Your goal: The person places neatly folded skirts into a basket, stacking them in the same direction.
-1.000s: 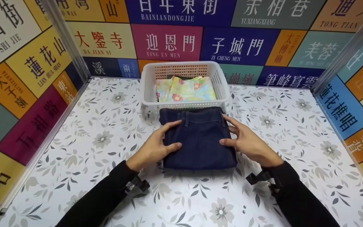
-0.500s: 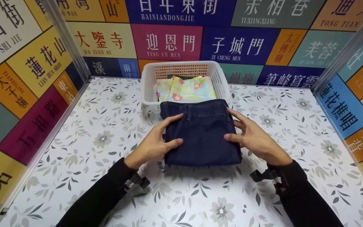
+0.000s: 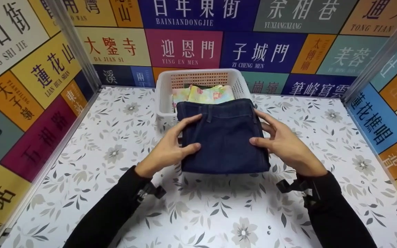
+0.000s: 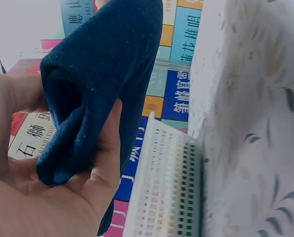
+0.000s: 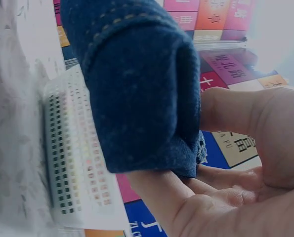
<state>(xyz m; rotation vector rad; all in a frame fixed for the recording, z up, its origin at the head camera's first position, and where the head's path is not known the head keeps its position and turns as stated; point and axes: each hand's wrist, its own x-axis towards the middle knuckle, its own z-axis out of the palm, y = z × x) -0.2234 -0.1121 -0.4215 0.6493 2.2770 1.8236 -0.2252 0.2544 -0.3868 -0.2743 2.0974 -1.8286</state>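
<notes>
A folded pair of dark blue jeans (image 3: 226, 141) is held up off the table between my two hands, waistband toward the back. My left hand (image 3: 171, 144) grips its left edge, thumb on top and fingers beneath, as the left wrist view shows around the rolled denim (image 4: 97, 84). On the opposite edge my right hand (image 3: 284, 144) pinches the fold the same way; in the right wrist view fingers lie under the denim (image 5: 137, 98). The waistband overlaps the front rim of a white plastic basket (image 3: 160, 93) in the head view. Inside the basket lies folded yellow floral cloth (image 3: 210, 93).
The table (image 3: 115, 193) wears a white covering with grey flowers and leaves. Panels of coloured street-name signs (image 3: 184, 48) wall it in at the back and both sides. A darker green item (image 3: 196, 86) shows behind the floral cloth in the basket.
Both hands have lifted the folded jeans and carried them up and forward, slightly to the right. Their waistband now covers the basket's front rim in the head view.
</notes>
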